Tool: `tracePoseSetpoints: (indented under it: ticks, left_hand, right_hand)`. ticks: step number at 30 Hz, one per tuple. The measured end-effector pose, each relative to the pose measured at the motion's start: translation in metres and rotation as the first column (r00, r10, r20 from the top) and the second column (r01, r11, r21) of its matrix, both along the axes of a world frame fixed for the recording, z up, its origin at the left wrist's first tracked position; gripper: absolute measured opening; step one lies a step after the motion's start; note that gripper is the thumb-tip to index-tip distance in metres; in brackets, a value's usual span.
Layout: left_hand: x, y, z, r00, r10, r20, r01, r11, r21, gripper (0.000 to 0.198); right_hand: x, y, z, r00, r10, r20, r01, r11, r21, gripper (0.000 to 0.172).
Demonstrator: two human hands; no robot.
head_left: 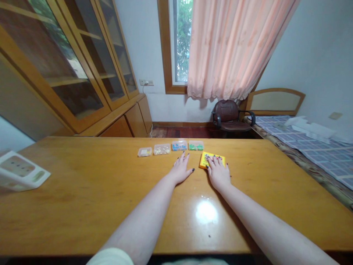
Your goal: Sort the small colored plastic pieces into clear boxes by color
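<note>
The right hand lies palm down on a yellow box, its fingers loosely fanned across the top; the left hand is palm down with fingers spread, though whether it touches the wooden table I cannot tell; from the left hand, the yellow box sits between two and three o'clock, the green-filled case at one, the blue-filled case at twelve.

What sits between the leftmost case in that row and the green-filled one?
In the head view, two cases lie between the leftmost case and the green-filled case: the pale-filled case, then the blue-filled case.
</note>
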State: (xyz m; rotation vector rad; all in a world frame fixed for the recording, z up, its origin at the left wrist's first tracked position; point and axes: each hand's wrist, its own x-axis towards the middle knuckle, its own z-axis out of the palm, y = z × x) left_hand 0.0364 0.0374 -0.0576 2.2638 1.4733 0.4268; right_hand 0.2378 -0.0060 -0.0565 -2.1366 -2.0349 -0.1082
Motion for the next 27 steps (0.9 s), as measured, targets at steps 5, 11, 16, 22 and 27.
tracePoseSetpoints:
  ticks: [5,11,16,22,27]
  left_hand:
    - [-0.001,0.002,0.002,0.998,-0.041,0.042,0.041,0.999,0.007,0.067]
    - [-0.008,0.005,0.001,0.993,-0.081,0.084,0.087,0.994,-0.067,0.068]
    - [-0.011,0.004,0.003,0.994,-0.108,0.025,0.11,0.989,-0.098,0.081]
    - [-0.005,0.001,0.004,0.993,-0.092,-0.069,0.093,0.996,0.008,0.075]
    - [-0.004,0.004,0.003,0.998,0.035,-0.055,-0.033,0.999,0.035,0.074]
  right_hand:
    - [-0.039,-0.009,0.001,0.986,0.162,-0.046,-0.162,0.987,0.013,0.049]
    - [-0.049,-0.001,0.018,0.939,0.27,-0.212,-0.297,0.949,-0.107,0.049]
    - [-0.012,0.01,0.03,0.913,0.088,-0.399,-0.174,0.967,-0.184,0.048]
    - [0.033,-0.006,0.003,0.951,-0.28,-0.133,0.233,0.929,-0.287,0.068]
    - [0.02,-0.021,-0.01,0.986,-0.073,-0.153,0.036,0.972,-0.231,0.071]
